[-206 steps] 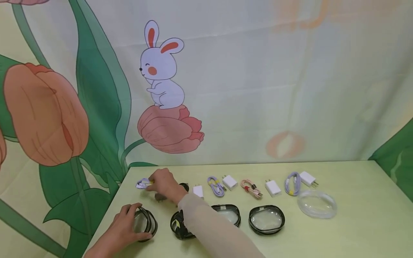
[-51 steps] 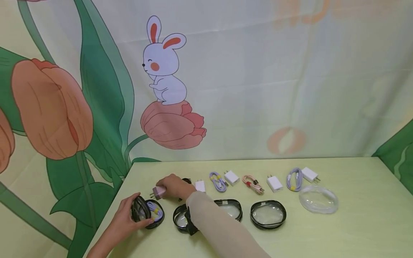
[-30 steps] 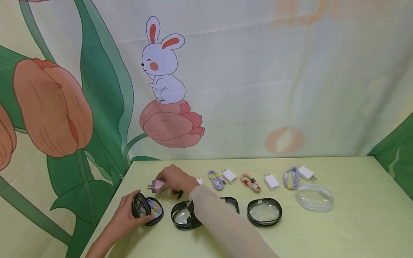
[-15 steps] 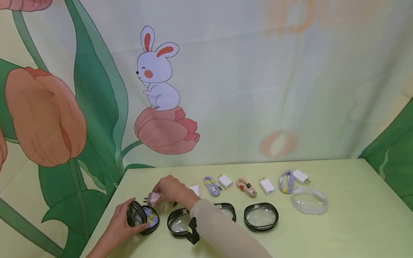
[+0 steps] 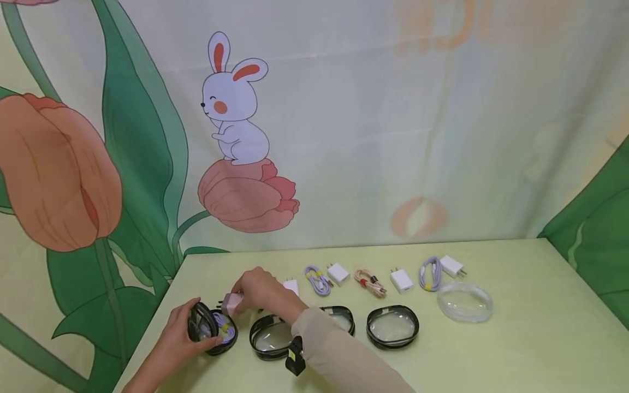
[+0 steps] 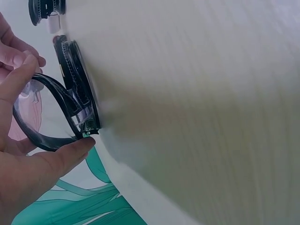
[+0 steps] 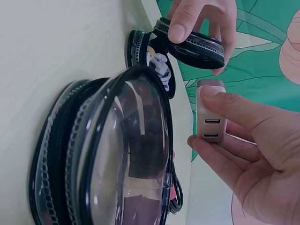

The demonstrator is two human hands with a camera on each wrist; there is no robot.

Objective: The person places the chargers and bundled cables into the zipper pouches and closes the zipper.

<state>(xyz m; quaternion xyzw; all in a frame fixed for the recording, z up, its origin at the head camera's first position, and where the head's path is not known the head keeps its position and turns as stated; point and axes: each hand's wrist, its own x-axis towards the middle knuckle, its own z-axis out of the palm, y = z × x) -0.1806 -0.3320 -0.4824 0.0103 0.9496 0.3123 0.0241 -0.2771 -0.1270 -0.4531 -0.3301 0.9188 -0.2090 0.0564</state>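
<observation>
At the table's left side, my left hand point(image 5: 179, 334) holds up the lid of a small round zip pouch point(image 5: 202, 323), clear with black trim. Its thumb lies at the lower rim, and the pouch gapes open. Inside the lower half lies a coiled lilac cable point(image 5: 224, 327) with a yellow tie. My right hand point(image 5: 260, 289) pinches a pinkish two-port USB charger point(image 7: 211, 115) between thumb and fingers, prongs pointing left. In the head view the charger overlaps the pouch's far rim. The right wrist view shows it beside the raised lid point(image 7: 199, 50).
More black-trimmed clear pouches point(image 5: 393, 327) stand in a row to the right, ending with an all-clear one point(image 5: 464, 303). Behind them lie white chargers point(image 5: 402, 280) and coiled lilac and pink cables point(image 5: 369, 283). A dark cable with a red tie point(image 7: 176, 192) is partly hidden behind a pouch.
The lilac cable, earlier at the back left under my right hand, now lies in the pouch. My right hand has picked up the charger and brought it to the pouch; the left has swung the lid up.
</observation>
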